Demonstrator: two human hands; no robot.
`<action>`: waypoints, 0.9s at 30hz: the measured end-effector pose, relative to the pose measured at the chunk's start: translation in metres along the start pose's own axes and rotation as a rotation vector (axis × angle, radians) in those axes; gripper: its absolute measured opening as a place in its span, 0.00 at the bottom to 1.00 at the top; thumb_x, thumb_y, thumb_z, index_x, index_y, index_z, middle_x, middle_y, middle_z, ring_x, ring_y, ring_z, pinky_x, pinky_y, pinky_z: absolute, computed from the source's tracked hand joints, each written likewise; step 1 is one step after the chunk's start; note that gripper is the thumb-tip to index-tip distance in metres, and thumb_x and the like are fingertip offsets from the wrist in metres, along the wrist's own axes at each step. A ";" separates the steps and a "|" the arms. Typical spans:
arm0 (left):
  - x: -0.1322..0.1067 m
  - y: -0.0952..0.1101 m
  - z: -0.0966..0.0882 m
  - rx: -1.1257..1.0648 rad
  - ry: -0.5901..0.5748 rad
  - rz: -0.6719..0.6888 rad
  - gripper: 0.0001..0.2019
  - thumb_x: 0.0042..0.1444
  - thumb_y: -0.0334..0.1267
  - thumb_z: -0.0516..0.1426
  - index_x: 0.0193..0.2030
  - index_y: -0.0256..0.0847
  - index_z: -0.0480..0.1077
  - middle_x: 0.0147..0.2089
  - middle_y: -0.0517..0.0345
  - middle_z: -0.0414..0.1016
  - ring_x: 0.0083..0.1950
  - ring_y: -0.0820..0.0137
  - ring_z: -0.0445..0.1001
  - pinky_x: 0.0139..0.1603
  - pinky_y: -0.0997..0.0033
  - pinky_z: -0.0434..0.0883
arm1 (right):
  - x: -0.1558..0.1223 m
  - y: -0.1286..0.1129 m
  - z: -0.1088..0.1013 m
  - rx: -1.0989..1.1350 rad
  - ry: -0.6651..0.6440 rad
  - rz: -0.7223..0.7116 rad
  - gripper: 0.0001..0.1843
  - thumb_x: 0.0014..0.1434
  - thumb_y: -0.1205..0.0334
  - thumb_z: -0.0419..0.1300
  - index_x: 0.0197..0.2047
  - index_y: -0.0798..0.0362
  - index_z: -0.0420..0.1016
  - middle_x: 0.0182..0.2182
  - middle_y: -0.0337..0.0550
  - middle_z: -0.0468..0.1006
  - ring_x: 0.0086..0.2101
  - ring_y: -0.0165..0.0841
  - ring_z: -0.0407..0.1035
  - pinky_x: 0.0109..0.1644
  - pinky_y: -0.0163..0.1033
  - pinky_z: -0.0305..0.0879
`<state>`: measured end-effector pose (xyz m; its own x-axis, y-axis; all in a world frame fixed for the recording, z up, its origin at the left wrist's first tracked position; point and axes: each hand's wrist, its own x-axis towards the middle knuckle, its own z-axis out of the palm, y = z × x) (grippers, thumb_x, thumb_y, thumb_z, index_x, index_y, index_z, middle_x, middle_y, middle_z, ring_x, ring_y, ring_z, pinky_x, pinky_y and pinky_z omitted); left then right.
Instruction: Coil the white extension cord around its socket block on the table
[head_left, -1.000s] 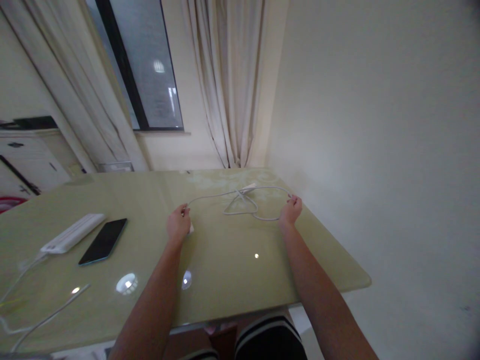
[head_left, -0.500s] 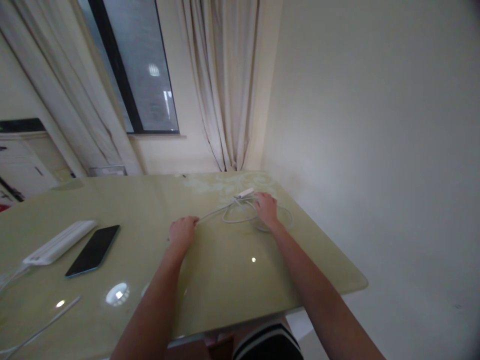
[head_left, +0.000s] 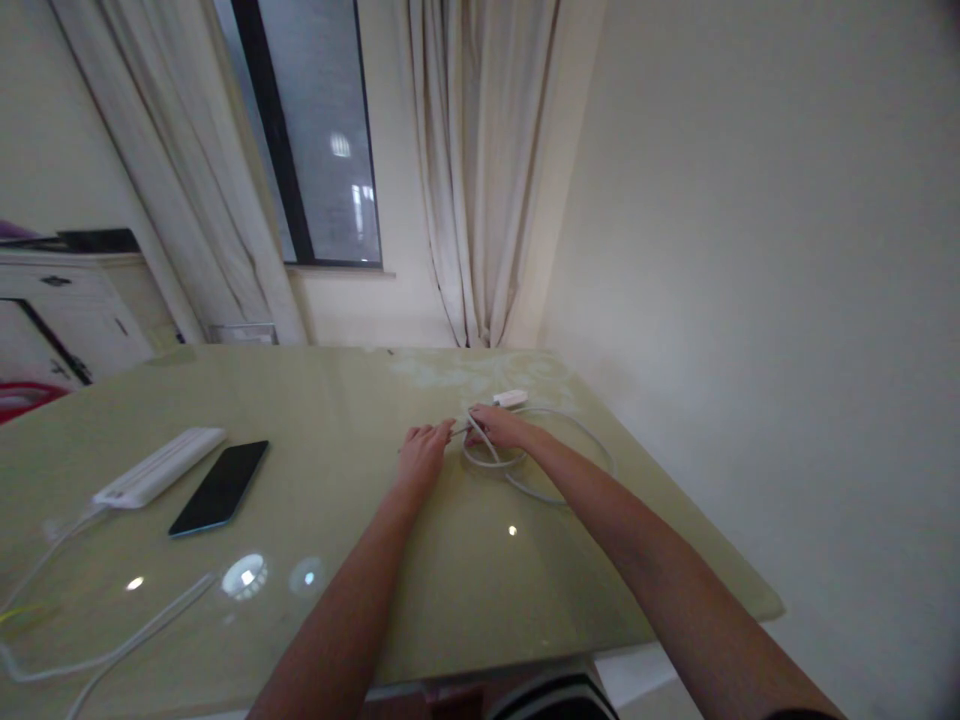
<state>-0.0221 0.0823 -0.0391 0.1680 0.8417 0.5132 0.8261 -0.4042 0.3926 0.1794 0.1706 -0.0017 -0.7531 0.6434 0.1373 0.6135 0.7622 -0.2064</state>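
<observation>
A thin white cable lies in loose loops on the glossy table, toward its far right. My left hand is closed on a stretch of this cable just left of the loops. Fingers closed, my right hand grips the cable where the loops cross, close to my left hand. A small white block, perhaps a plug or adapter, lies just behind my right hand at the cable's end. My palms and the undersides of my fingers are hidden.
To the left are a white power strip and a dark phone. Another white cable runs along the near left of the table. A wall borders the right side; curtains hang behind.
My right hand has moved left along the cable and my left hand has come closer to it. The cable loops have shifted and spread. The view has turned slightly left.
</observation>
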 end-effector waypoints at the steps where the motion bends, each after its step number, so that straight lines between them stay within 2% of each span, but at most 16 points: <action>1: 0.000 0.003 0.001 0.077 -0.022 0.029 0.21 0.65 0.30 0.54 0.62 0.48 0.71 0.47 0.48 0.82 0.49 0.58 0.77 0.52 0.61 0.63 | 0.002 -0.003 -0.002 0.048 -0.015 -0.033 0.16 0.59 0.56 0.70 0.49 0.54 0.80 0.45 0.48 0.79 0.44 0.37 0.73 0.47 0.36 0.64; 3: 0.000 0.008 0.000 0.198 -0.047 0.088 0.25 0.66 0.29 0.52 0.68 0.50 0.64 0.50 0.51 0.81 0.50 0.60 0.77 0.52 0.62 0.63 | 0.006 -0.008 -0.007 0.042 -0.029 -0.042 0.14 0.63 0.56 0.66 0.50 0.53 0.81 0.43 0.47 0.81 0.42 0.38 0.74 0.43 0.36 0.63; 5: 0.000 0.012 -0.002 0.271 -0.037 0.116 0.23 0.68 0.32 0.52 0.68 0.52 0.64 0.50 0.52 0.80 0.50 0.62 0.77 0.51 0.63 0.63 | 0.009 -0.012 -0.017 -0.050 -0.076 -0.043 0.12 0.68 0.56 0.60 0.49 0.51 0.82 0.41 0.48 0.82 0.40 0.39 0.74 0.40 0.36 0.61; 8: 0.001 0.016 -0.006 0.332 0.001 0.117 0.15 0.69 0.38 0.53 0.61 0.50 0.70 0.48 0.51 0.79 0.50 0.61 0.76 0.51 0.62 0.63 | 0.009 -0.018 -0.035 -0.157 -0.141 -0.051 0.13 0.70 0.56 0.57 0.47 0.48 0.84 0.40 0.47 0.84 0.40 0.39 0.75 0.38 0.36 0.57; 10: 0.001 0.018 -0.009 0.356 0.016 0.121 0.11 0.68 0.40 0.55 0.55 0.49 0.72 0.47 0.50 0.78 0.50 0.60 0.75 0.51 0.61 0.63 | 0.004 -0.020 -0.048 -0.181 -0.160 -0.023 0.14 0.68 0.50 0.59 0.44 0.47 0.84 0.40 0.45 0.84 0.40 0.39 0.75 0.36 0.35 0.56; 13: 0.001 0.016 -0.011 0.362 0.031 0.106 0.08 0.65 0.41 0.58 0.50 0.48 0.73 0.46 0.50 0.76 0.49 0.58 0.74 0.50 0.61 0.64 | -0.008 -0.016 -0.069 -0.250 -0.157 0.063 0.17 0.65 0.44 0.61 0.42 0.46 0.85 0.39 0.46 0.84 0.41 0.40 0.75 0.37 0.35 0.55; 17: 0.001 0.006 -0.011 0.293 0.094 0.066 0.09 0.64 0.41 0.59 0.50 0.47 0.72 0.54 0.49 0.75 0.55 0.57 0.72 0.53 0.60 0.64 | -0.034 0.012 -0.107 -0.379 -0.103 0.269 0.19 0.66 0.44 0.60 0.40 0.49 0.84 0.40 0.51 0.84 0.41 0.41 0.74 0.38 0.36 0.55; 20: 0.001 -0.001 -0.010 0.250 0.065 0.082 0.08 0.64 0.39 0.60 0.49 0.46 0.72 0.54 0.51 0.78 0.57 0.58 0.72 0.56 0.60 0.63 | -0.057 0.038 -0.135 -0.347 0.081 0.448 0.20 0.66 0.43 0.58 0.39 0.49 0.83 0.39 0.49 0.83 0.39 0.39 0.73 0.36 0.36 0.55; 24: 0.001 -0.003 -0.012 0.285 -0.046 0.045 0.07 0.66 0.42 0.58 0.47 0.45 0.73 0.46 0.51 0.80 0.52 0.57 0.74 0.53 0.58 0.62 | -0.083 0.059 -0.161 -0.111 0.545 0.658 0.25 0.67 0.42 0.54 0.35 0.51 0.83 0.27 0.41 0.77 0.30 0.33 0.67 0.34 0.36 0.52; 27: 0.001 -0.005 -0.020 0.366 -0.034 -0.077 0.12 0.68 0.46 0.54 0.45 0.44 0.75 0.46 0.48 0.80 0.52 0.54 0.73 0.51 0.57 0.62 | -0.093 0.066 -0.179 0.023 0.914 0.686 0.28 0.66 0.40 0.52 0.33 0.55 0.81 0.21 0.37 0.68 0.26 0.32 0.61 0.34 0.37 0.53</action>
<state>-0.0372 0.0777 -0.0254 0.1104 0.8783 0.4651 0.9736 -0.1896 0.1269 0.3328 0.1740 0.1454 0.1989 0.7417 0.6405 0.8174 0.2350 -0.5259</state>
